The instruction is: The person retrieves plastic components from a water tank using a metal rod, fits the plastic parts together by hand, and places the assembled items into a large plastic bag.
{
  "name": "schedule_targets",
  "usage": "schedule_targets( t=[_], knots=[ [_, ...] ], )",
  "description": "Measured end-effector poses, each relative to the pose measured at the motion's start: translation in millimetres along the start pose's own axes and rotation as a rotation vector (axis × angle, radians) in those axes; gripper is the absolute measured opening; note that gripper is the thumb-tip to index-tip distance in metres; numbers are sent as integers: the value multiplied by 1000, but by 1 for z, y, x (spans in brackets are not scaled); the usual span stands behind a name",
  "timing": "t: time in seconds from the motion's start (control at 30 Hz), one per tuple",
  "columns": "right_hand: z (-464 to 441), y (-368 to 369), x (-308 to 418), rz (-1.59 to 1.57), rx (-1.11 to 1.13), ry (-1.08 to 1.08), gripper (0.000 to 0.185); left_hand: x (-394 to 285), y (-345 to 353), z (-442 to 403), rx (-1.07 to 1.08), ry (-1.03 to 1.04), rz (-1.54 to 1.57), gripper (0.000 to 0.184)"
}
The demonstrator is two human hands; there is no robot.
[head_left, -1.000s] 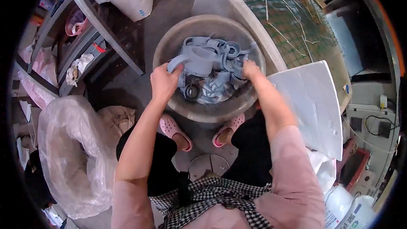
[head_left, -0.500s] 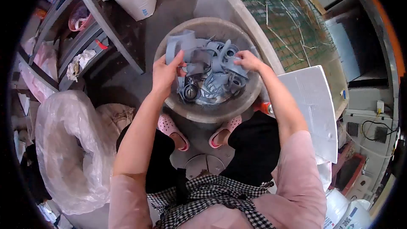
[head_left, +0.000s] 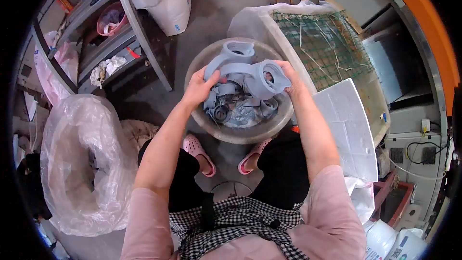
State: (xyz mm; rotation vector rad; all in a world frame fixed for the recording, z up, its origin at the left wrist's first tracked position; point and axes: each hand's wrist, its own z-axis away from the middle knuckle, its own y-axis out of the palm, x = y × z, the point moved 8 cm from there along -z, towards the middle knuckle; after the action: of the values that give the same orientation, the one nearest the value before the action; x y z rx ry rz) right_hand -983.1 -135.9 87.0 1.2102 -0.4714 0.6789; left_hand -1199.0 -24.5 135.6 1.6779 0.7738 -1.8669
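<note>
Change since the previous half-second: two pieces now raised together over the tub, the right-hand one lifted from the pile; view shifted, tub lower in frame.

Item 1: grey-blue moulded plastic piece (head_left: 231, 57), matte, a short round collar with a dark opening and a curved flat strap; upper centre of frame, over the tub's rear half.

Item 2: second grey-blue plastic piece (head_left: 254, 75), similar strap, wide ring turned towards the viewer, pointed lip at its right; centre of frame, just below and right of Item 1.

Left hand (head_left: 198, 88): thumb and fingers pinching Item 1's strap; whether it also grips Item 2's strap cannot be told. Right hand (head_left: 291, 79): fingers closed around the right side of Item 2's ring.

Container: round grey-brown plastic tub (head_left: 243, 137), centre, holding a heap of grey-blue plastic scraps (head_left: 242, 114).

Markings: white woven sack (head_left: 169, 12), upper left, blue "ABS" printed sideways; white plastic bucket (head_left: 383, 239), lower right, blue lettering too small to read.
</note>
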Motion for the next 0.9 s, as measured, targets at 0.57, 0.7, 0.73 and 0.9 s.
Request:
schedule_targets(
  t=[0.57, 0.7, 0.73, 0.9],
  knots=[
    [9, 22, 6, 1377, -358, -296, 28, 1, 30, 5, 325, -4, -195, 19],
    [9, 21, 16, 1408, -367, -397, 27, -5, 38, 7, 272, 12, -176, 22],
    [-2, 11, 13, 1368, -320, -291, 38, -6, 39, 5, 277, 10, -176, 22],
    [-2, -18, 22, 748, -83, 24, 88, 16, 24, -4, 159, -50, -145, 28]
  ],
)
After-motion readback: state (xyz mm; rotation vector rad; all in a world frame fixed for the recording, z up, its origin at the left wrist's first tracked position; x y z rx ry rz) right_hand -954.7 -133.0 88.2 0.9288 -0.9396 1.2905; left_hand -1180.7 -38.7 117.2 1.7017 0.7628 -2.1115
